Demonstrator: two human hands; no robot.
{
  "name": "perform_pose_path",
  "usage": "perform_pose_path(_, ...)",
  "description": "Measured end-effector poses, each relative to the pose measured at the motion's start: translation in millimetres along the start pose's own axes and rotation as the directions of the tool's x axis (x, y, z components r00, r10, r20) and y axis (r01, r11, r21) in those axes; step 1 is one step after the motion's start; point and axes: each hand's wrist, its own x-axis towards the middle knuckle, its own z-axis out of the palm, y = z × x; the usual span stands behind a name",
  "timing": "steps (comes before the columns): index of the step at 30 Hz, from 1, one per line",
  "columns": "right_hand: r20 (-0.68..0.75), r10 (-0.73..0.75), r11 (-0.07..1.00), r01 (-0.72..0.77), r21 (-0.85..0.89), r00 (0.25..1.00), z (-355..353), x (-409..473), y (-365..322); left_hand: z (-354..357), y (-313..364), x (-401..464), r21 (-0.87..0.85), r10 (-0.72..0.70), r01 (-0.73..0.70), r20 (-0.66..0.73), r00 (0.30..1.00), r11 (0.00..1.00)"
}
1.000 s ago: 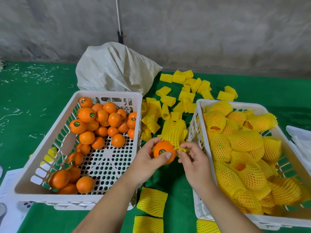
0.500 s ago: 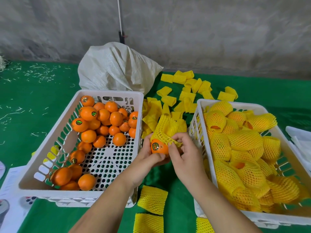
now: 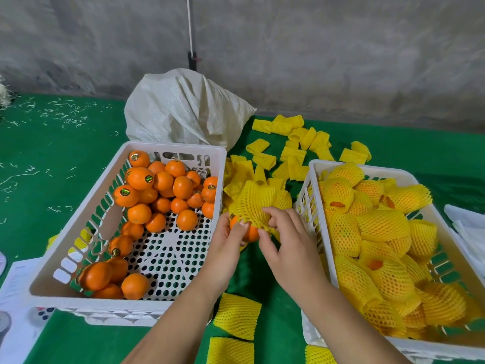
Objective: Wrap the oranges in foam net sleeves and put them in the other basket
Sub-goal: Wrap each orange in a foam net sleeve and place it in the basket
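Head view: sleeve going over an orange, between the two baskets.
Left hand (image 3: 228, 245) grips the orange (image 3: 250, 233) above the green worktop (image 3: 262, 271); right hand (image 3: 284, 240) pinches the foam net sleeve (image 3: 253, 203), part-way on. Best bet: stretch the mouth wide, roll it down evenly, then into the right basket (image 3: 315, 166).

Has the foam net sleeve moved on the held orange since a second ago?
Yes. The foam net sleeve has slid down over the orange, now covering most of it.

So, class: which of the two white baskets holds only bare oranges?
The left basket: its oranges are bare. In the right basket every fruit wears a yellow foam sleeve.
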Motion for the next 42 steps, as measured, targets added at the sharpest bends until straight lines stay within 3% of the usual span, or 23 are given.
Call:
perform_pose_path(6,-0.062,-0.058,0.994,0.064,0.085,0.996,6.3,2.2,6.5,-7.2,3.9,-3.2,-0.108,0.063,-0.052,0.104,0.993,0.993)
perform_pose_path(11,-0.135,-0.233,0.972,0.231,-0.029,0.963,7.1,-6.3,4.4,-1.4,1.1,3.0,-0.138,0.041,-0.046,-0.043,0.998,0.989)
perform_pose_path(13,-0.138,-0.201,0.979,0.201,-0.014,0.97,11.1,-12.2,3.5,-0.6,1.5,4.8,-0.119,0.02,-0.028,-0.067,0.998,0.993)
perform_pose_path(15,-0.125,-0.061,0.998,0.063,0.007,0.99,14.8,-15.4,6.0,-0.2,0.4,5.3,-0.075,0.001,-0.005,-0.061,0.998,0.997)
perform_pose_path(18,-0.089,0.065,0.994,-0.056,0.098,0.994,18.5,-16.0,11.6,-5.1,-1.4,2.8,-0.102,-0.033,0.036,0.032,0.999,0.994)
perform_pose_path(20,-0.085,0.063,0.984,-0.047,0.172,0.994,18.2,-13.7,12.7,-9.8,-4.2,1.1,-0.155,-0.031,0.049,0.121,0.992,0.987)
perform_pose_path(22,-0.103,0.05,0.984,-0.031,0.174,0.993,15.9,-9.3,14.6,-11.4,-5.1,0.4,-0.156,0.014,0.006,0.126,0.992,0.988)
perform_pose_path(27,-0.13,-0.076,0.991,0.089,0.103,0.989,15.6,-15.4,4.0,-7.5,-5.0,6.0,-0.241,0.027,-0.038,-0.05,0.998,0.97)
perform_pose_path(30,-0.125,-0.031,0.988,0.049,0.144,0.992,22.4,-25.8,-6.0,-5.7,-6.4,6.9,-0.133,0.069,-0.081,-0.092,0.993,0.988)
perform_pose_path(34,-0.11,0.108,0.982,-0.089,0.167,0.988,22.7,-23.6,-3.2,-0.5,-7.0,5.4,-0.054,0.054,-0.055,-0.017,0.998,0.997)
perform_pose_path(39,-0.193,-0.006,0.977,0.046,0.207,0.981,14.9,-22.1,-2.1,-2.0,-7.0,3.7,-0.096,-0.005,0.0,-0.05,0.999,0.995)
perform_pose_path(42,-0.067,-0.044,0.971,0.058,0.231,0.997,18.4,-32.1,-8.1,-1.9,-4.3,1.3,-0.084,0.004,-0.009,-0.052,0.999,0.996)
